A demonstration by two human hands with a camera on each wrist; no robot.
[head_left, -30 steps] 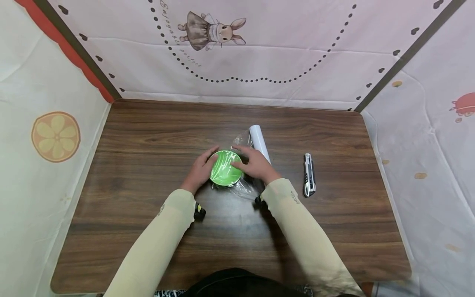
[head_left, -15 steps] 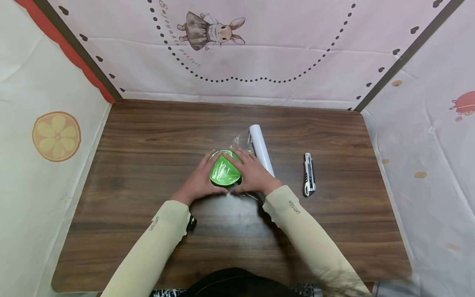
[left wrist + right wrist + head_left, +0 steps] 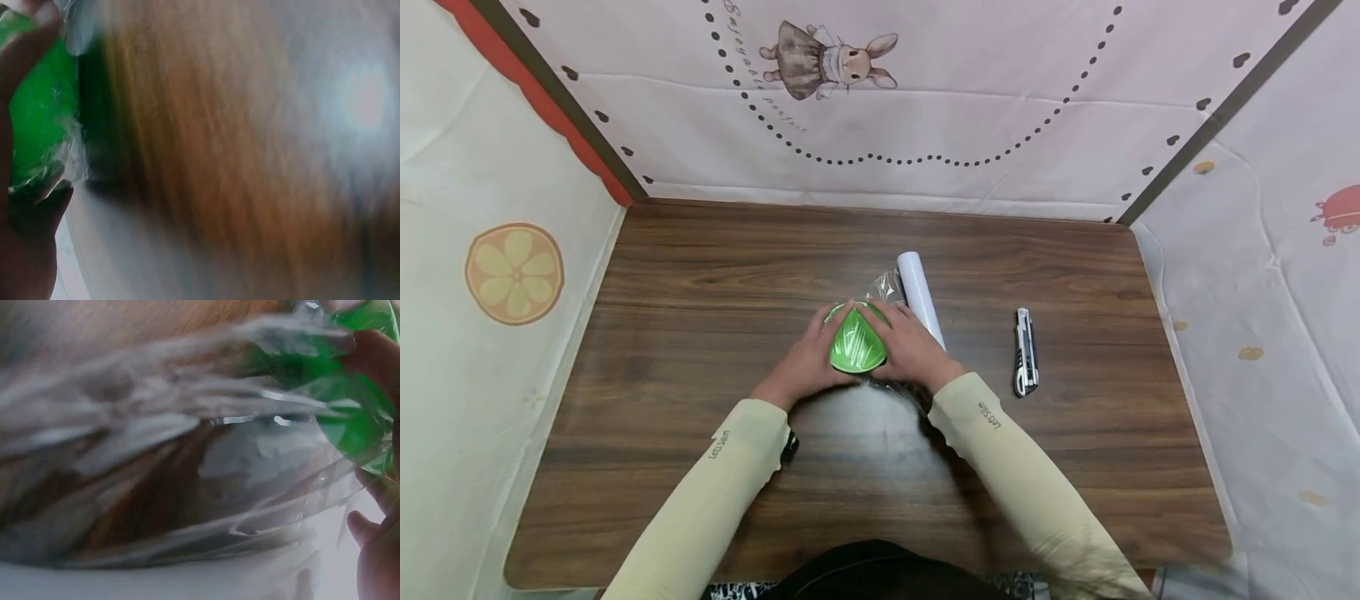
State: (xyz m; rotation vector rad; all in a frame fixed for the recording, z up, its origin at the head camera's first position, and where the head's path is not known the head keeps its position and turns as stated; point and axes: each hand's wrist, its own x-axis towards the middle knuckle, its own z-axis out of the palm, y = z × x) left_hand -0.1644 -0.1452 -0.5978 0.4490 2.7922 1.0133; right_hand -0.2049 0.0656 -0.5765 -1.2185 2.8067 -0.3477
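A round green bowl [image 3: 858, 346] with clear cling film [image 3: 187, 444] stretched over it sits at the middle of the table. My left hand [image 3: 805, 358] holds its left side, and my right hand [image 3: 917, 350] holds its right. A finger of each lies over the bowl's top, the two nearly meeting at the far edge. Both thumbs come round the near side. In the left wrist view the film is bunched on the bowl's green side [image 3: 40, 112]. Loose film trails from the bowl towards the white roll [image 3: 921, 296], next to my right hand. The bowl's far side is hidden.
A utility knife [image 3: 1026, 352] lies on the wooden table [image 3: 1120, 450], right of the roll. Printed cloth walls [image 3: 970, 100] stand at the back and both sides of the table.
Both hands have closed in round the bowl, their fingers now nearly meeting over its top and thumbs at its near side. The roll has shifted slightly left in the last half second.
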